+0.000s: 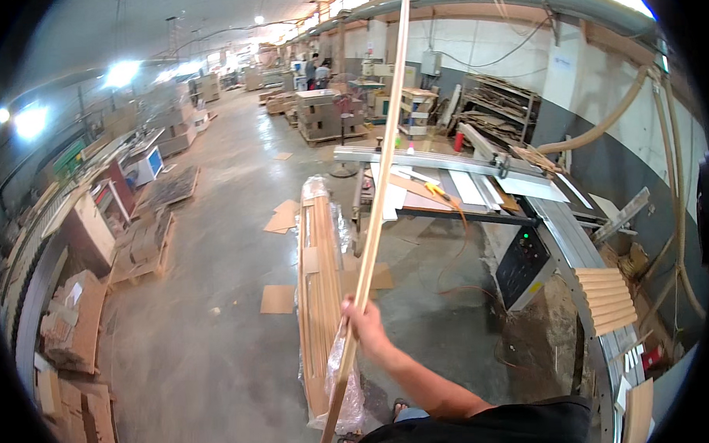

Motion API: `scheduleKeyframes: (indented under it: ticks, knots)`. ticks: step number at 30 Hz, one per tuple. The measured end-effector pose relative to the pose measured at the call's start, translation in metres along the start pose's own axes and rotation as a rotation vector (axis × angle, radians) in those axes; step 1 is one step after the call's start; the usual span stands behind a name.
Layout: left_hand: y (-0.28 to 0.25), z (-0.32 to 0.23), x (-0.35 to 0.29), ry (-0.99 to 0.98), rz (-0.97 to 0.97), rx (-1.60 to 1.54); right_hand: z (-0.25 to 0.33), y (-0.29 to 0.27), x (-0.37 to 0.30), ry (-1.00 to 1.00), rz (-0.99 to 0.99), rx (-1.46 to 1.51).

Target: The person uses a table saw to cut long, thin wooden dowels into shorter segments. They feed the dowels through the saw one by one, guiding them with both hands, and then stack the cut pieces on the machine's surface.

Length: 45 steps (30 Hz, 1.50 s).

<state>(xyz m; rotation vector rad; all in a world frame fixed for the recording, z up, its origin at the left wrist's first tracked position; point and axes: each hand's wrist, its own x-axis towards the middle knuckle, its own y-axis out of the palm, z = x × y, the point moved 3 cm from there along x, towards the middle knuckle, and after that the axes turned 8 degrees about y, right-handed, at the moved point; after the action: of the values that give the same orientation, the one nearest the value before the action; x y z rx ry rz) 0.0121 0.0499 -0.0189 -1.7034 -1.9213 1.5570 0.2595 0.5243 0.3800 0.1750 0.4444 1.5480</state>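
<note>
My right hand (364,324) is closed around a long, narrow wooden strip (386,173). The strip stands steeply, leaning a little to the right at its upper end, and runs past the top and bottom of the picture. Beside this hand, on the floor, lies a long bundle of similar wooden strips (317,301), partly covered by clear plastic wrap (349,393). A crumpled part of the wrap hangs just below my fingers. My left hand does not show.
To the right is a panel saw table (447,188) with white offcuts and a yellow-orange tool (438,190). Ridged wooden pieces (605,300) lie on its rail. Cardboard sheets (277,299) are scattered on the floor. Pallets of stacked boards (143,243) line the left. People work far back.
</note>
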Motion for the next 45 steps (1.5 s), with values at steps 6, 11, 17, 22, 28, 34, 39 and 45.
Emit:
scheduleKeyframes:
  ticks: [6,11,17,22,28,34,39,45]
  knots:
    - [-0.023,-0.148,0.05,0.363,-0.268,-0.243,0.1,-0.11,0.025,-0.107,-0.205,0.179]
    - [-0.028,-0.252,0.075,0.399,-0.151,0.037,0.1,-0.209,0.029,0.004,-0.339,0.294]
    - [-0.016,-0.332,0.076,0.519,-0.155,0.247,0.097,-0.371,0.045,0.024,-0.504,0.41]
    - [0.011,-0.412,0.113,0.575,0.006,0.172,0.134,-0.499,0.066,-0.068,-0.59,0.463]
    - [0.051,-0.464,0.191,0.431,0.317,-0.162,0.205,-0.583,0.087,-0.176,-0.655,0.343]
    - [0.042,-0.676,0.196,0.784,-0.075,0.295,0.244,-0.61,0.13,-0.224,-0.631,0.336]
    - [0.058,-0.959,0.18,1.247,-0.343,0.02,0.252,-0.609,0.202,-0.252,-0.513,0.293]
    - [0.052,-1.063,0.279,1.303,-0.284,-0.05,0.309,-0.673,0.323,-0.396,-0.612,0.393]
